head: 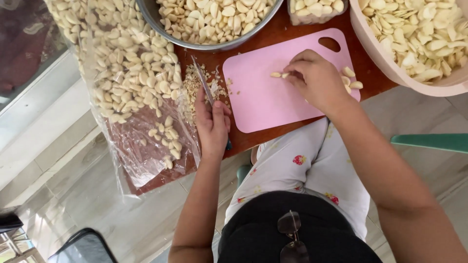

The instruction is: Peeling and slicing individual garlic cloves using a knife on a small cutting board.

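Observation:
My left hand (pixel 212 122) grips a small knife (pixel 203 80), its blade pointing away from me over a pile of garlic trimmings (pixel 195 87) beside the board. My right hand (pixel 317 80) rests on a pink cutting board (pixel 268 104) and pinches a peeled garlic clove (pixel 277 74) at its fingertips. A few more cloves (pixel 352 83) lie under and beside that hand at the board's right edge. The knife is apart from the clove.
A clear plastic bag of peeled garlic (pixel 126 73) lies at the left. A metal bowl (pixel 214 22), a small clear container (pixel 317 9) and a beige basin (pixel 414 44), all holding garlic, ring the brown table (pixel 370 73). A green seat edge (pixel 434 142) shows at the right.

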